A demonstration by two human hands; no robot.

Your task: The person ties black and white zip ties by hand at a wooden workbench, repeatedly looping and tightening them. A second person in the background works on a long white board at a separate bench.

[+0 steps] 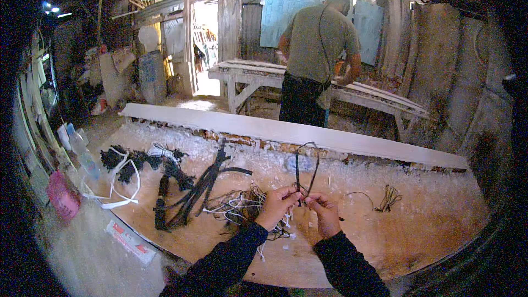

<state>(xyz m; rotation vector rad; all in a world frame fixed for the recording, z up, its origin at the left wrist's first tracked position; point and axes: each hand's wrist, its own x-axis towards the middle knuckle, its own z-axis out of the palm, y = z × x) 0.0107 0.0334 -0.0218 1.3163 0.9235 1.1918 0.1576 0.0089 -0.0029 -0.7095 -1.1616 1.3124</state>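
head view: both hands, left [276,204] and right [324,213], pinch a looped black cord [306,168].

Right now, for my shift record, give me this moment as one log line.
left hand: pinches black strap loop | right hand: pinches same loop | below: tangled wires on board | behind: person at bench
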